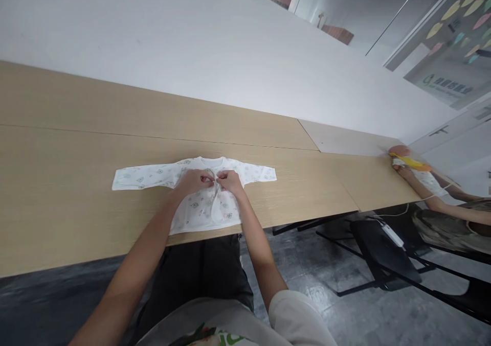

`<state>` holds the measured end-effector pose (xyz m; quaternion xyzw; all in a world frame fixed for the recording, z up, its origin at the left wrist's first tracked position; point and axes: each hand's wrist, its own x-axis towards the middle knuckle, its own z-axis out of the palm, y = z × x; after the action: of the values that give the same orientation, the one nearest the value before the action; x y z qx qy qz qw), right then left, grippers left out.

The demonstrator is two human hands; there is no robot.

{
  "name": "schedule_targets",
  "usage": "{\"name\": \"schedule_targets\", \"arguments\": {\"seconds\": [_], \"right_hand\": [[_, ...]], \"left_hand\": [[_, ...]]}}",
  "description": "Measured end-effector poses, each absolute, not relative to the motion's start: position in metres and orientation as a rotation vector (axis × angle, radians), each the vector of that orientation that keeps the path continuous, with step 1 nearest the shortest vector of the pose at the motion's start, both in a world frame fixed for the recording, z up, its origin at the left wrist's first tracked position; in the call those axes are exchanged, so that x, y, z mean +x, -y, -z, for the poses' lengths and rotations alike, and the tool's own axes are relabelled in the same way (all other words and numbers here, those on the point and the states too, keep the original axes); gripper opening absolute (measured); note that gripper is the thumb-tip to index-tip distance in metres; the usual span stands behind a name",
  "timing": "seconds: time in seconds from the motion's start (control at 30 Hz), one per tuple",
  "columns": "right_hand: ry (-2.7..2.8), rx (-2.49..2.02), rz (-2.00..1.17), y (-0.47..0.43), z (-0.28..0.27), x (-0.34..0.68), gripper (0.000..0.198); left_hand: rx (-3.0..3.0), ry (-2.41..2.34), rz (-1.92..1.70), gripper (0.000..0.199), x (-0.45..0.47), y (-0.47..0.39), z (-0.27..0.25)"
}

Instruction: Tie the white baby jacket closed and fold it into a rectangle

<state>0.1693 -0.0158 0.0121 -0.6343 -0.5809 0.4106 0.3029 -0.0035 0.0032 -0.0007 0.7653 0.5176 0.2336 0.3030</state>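
The left hand (195,181) and the right hand (230,181) met over the front of a small white printed shirt (195,214), thumb and fingertips of each pinching at its front opening, just beside one another. Whether they pinched the cloth edge or a thin tie was too small to tell. The shirt lay face up on the table (76,198), directly under the grip, with its collar (211,163) just beyond the fingers and its hem on the near side, close to the table's edge. One sleeve (141,176) stretched out to the left of the grip and the other (261,174) to the right, both roughly flat.

Done well, this step probably asked for light fingertips: soft cloth like this would likely pucker if pulled hard, so an even, gentle draw from both sides suited it best. Working low, near the tabletop, would have helped the front lie smooth. Below the pinch, the loose front edge curved towards the hem, and it was worth watching that it did not fold under. A tug towards the body risked dragging the hem over the edge.
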Motion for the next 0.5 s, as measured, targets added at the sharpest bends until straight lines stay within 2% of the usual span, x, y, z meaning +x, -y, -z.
{"name": "schedule_targets", "arguments": {"seconds": [0.23,0.5], "right_hand": [[1.550,-1.656,-1.112,0.0139,-0.0084,0.1699,0.025],[1.536,-1.601,-1.168,0.0167,-0.0121,0.1700,0.022]], "left_hand": [[2.059,-1.275,-0.615,0.030,-0.0049,-0.0032,-0.0040],[1.906,-1.222,-0.694,0.031,-0.0038,-0.0033,0.0003]]}}
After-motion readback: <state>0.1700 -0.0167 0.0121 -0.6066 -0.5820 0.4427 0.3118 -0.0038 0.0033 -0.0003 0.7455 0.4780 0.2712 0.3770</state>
